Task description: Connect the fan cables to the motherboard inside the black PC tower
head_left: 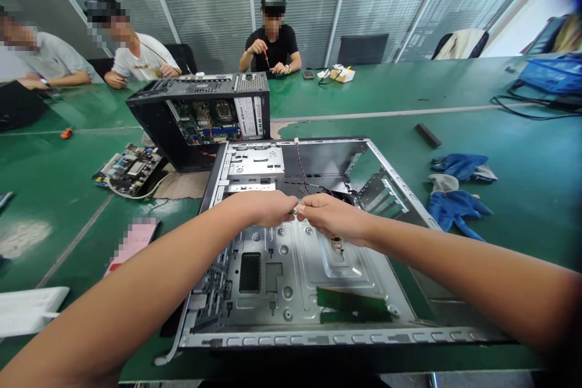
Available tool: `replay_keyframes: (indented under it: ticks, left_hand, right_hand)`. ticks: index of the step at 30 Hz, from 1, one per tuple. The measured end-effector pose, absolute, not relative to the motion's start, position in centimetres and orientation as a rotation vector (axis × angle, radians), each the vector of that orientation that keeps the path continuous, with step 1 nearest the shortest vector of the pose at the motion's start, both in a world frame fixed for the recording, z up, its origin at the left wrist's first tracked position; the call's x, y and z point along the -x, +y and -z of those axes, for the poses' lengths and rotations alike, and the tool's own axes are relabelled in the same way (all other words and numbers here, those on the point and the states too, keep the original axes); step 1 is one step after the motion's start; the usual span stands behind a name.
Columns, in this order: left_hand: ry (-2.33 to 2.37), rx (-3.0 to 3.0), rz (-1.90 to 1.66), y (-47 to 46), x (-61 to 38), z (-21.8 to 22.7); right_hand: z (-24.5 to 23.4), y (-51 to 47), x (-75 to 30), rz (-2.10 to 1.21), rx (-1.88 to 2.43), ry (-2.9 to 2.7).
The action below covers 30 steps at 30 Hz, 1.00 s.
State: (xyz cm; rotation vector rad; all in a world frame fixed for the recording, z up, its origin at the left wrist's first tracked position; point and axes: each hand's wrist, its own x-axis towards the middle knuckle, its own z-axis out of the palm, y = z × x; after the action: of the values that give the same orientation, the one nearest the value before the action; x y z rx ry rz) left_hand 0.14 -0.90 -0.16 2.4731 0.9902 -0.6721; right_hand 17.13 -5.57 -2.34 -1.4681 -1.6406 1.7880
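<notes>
An open computer case (291, 334) lies on its side before me, its bare metal floor facing up. My left hand (268, 207) and my right hand (334, 215) meet above it, fingertips pinched close together. A small pale thing shows between the fingers, too covered to name. Behind the hands, a thin cable (301, 163) with a white plug leads up to the case's far edge. The metal drive bay (255, 163) sits at the far left inside. Under my right hand is a small brownish thing (337, 245). Long green strips (352, 302) show at the near right of the case floor.
A second case (197, 127) stands upright behind, beside a loose circuit board (136, 170). Blue gloves (457, 206) and a dark bar (428, 136) lie right. A pink-screened phone (134, 242) lies left. Across the table (364, 91), one person holds a screwdriver (265, 54); two others sit left.
</notes>
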Motion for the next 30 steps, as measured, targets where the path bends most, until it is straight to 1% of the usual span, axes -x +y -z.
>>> replay_keyframes:
  ticks: [3,5,12,21,24,27,30]
  left_hand:
    - [0.986,-2.457,0.672,-0.78,-0.06,0.48]
    - [0.984,-2.462,0.681,-0.76,-0.07,0.53]
    - [1.011,-2.467,0.713,-1.01,-0.24,-0.12]
    - [1.05,-2.466,0.654,-1.36,-0.06,0.36]
    - [1.064,-2.488,0.643,-1.45,-0.06,0.48]
    - [1.07,-2.485,0.662,-1.45,-0.14,0.4]
    - [1.052,-2.502,0.678,-1.41,-0.23,0.23]
  right_hand:
    - [2.79,-5.39,-17.29,-1.908,1.41,-1.535]
    - [2.95,-5.31,-17.33,-1.918,1.398,-1.536]
    - [2.41,-5.4,-17.11,-1.742,1.405,-1.695]
    - [2.64,-5.19,-17.3,-1.961,1.392,-1.438]
    - [2.72,-5.17,-17.33,-1.985,1.387,-1.426]
    - [2.72,-5.22,-17.28,-1.942,1.381,-1.496]
    - [2.71,-5.09,-17.18,-1.783,1.401,-1.691]
